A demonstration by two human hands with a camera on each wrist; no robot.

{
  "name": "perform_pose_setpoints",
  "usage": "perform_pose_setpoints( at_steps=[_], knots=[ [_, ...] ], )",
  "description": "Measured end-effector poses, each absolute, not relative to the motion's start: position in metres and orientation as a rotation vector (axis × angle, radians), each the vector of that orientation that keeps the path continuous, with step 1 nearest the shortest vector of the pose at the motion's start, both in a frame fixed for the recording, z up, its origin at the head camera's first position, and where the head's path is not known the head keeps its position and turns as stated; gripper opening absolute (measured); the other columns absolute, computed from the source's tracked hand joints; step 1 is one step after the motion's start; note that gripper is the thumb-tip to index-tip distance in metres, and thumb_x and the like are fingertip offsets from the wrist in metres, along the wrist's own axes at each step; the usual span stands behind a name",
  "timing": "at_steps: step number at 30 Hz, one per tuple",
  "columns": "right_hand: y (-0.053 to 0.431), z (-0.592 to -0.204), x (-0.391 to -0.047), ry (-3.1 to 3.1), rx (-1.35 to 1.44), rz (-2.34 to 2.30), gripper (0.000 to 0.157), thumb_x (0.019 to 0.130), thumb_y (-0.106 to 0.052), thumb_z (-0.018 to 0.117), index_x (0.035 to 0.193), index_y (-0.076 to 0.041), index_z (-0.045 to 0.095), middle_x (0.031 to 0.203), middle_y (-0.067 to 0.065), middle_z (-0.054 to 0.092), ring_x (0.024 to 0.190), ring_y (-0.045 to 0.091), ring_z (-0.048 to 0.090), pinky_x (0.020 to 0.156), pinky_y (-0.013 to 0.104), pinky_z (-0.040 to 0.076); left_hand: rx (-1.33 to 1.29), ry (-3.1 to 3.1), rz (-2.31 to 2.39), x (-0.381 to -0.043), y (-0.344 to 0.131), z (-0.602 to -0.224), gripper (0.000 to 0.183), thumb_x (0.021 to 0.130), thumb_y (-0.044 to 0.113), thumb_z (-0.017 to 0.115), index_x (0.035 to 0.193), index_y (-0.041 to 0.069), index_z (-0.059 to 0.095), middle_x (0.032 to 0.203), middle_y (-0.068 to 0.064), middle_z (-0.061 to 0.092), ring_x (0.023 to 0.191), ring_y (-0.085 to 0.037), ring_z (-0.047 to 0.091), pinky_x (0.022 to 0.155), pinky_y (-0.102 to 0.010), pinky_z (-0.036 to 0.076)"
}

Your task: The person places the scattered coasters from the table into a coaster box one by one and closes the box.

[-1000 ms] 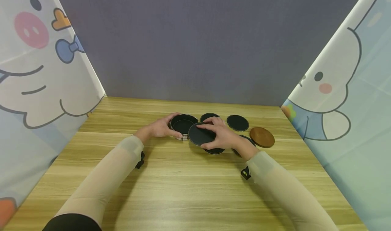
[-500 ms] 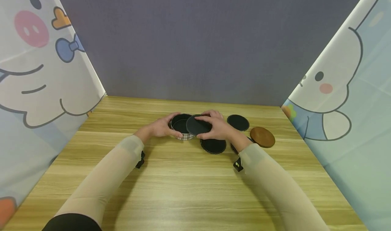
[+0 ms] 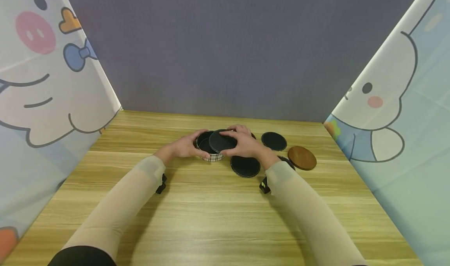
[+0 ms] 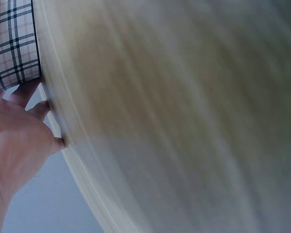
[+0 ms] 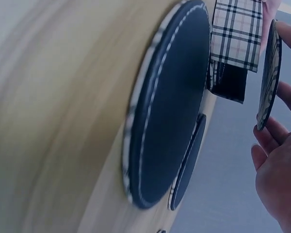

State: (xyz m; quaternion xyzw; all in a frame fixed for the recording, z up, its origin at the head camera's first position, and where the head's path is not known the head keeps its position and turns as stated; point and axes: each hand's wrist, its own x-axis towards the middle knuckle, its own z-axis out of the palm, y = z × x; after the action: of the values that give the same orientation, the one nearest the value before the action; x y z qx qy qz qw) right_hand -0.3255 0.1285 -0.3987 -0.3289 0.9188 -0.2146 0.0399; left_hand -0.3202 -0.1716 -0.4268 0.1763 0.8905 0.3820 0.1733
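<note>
My left hand [image 3: 184, 146] grips a round coaster holder [image 3: 213, 157] with plaid sides and a black inside, thumb at the near side. In the left wrist view, plaid wall [image 4: 17, 46] shows beyond the palm. Over the holder's right part, my right hand [image 3: 245, 143] pinches a round black coaster [image 3: 221, 141] by its edges, slightly tilted. The right wrist view shows this coaster's plaid underside [image 5: 269, 77] apart from the holder. Just below the right hand lies another black coaster [image 3: 245, 167] with pale edge stitching.
More black coasters lie on the wooden table: one at the back right [image 3: 274, 141], one partly behind the right forearm [image 3: 286, 162], and one mostly hidden behind the right hand. A brown round disc [image 3: 301, 157] lies farthest right. A grey panel [image 3: 225, 55] stands behind the table.
My right hand has carried the black coaster leftward and away from me, from beside the holder to over its right part. The left hand and the holder have stayed in place.
</note>
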Motion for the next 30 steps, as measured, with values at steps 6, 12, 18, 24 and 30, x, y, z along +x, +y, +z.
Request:
perform_pose_setpoints(
  at_steps=[6,12,18,24,30],
  knots=[
    [0.114,-0.403,-0.331,2.812,-0.989,-0.641,0.080,0.095,-0.058,0.079,0.164,-0.029,0.054,0.168,0.012,0.042,0.159,0.038,0.030,0.129,0.064,0.022,0.508,2.523,1.065,-0.321,-0.173,-0.427,0.125,0.082,0.066,0.091,0.177,0.038,0.015,0.172,-0.022,0.041,0.151,-0.044,0.051,0.124,-0.064,0.039],
    [0.100,-0.406,-0.334,2.798,-0.972,-0.627,0.079,0.096,-0.060,0.078,0.165,-0.030,0.053,0.169,0.011,0.042,0.160,0.037,0.030,0.131,0.063,0.020,0.531,2.510,1.089,-0.321,-0.173,-0.428,0.125,0.084,0.064,0.090,0.178,0.034,0.014,0.172,-0.021,0.041,0.151,-0.042,0.051,0.123,-0.062,0.041],
    [0.095,-0.406,-0.335,2.757,-0.949,-0.653,0.078,0.097,-0.058,0.079,0.165,-0.029,0.052,0.172,0.010,0.040,0.162,0.037,0.026,0.131,0.063,0.018,0.528,2.470,1.140,-0.319,-0.171,-0.427,0.125,0.083,0.060,0.093,0.177,0.035,0.015,0.172,-0.020,0.041,0.151,-0.041,0.052,0.122,-0.060,0.043],
    [0.094,-0.407,-0.336,2.746,-0.963,-0.635,0.079,0.098,-0.060,0.078,0.166,-0.030,0.051,0.174,0.008,0.038,0.164,0.035,0.025,0.133,0.063,0.015,0.512,2.451,1.158,-0.320,-0.171,-0.427,0.125,0.084,0.058,0.094,0.177,0.035,0.014,0.172,-0.022,0.040,0.149,-0.041,0.054,0.119,-0.058,0.046],
    [0.093,-0.408,-0.335,2.748,-0.976,-0.604,0.080,0.099,-0.060,0.077,0.167,-0.030,0.049,0.174,0.008,0.036,0.163,0.035,0.026,0.132,0.062,0.018,0.499,2.446,1.165,-0.321,-0.171,-0.427,0.125,0.084,0.058,0.094,0.177,0.036,0.014,0.173,-0.021,0.039,0.151,-0.041,0.053,0.122,-0.059,0.044]
  ],
)
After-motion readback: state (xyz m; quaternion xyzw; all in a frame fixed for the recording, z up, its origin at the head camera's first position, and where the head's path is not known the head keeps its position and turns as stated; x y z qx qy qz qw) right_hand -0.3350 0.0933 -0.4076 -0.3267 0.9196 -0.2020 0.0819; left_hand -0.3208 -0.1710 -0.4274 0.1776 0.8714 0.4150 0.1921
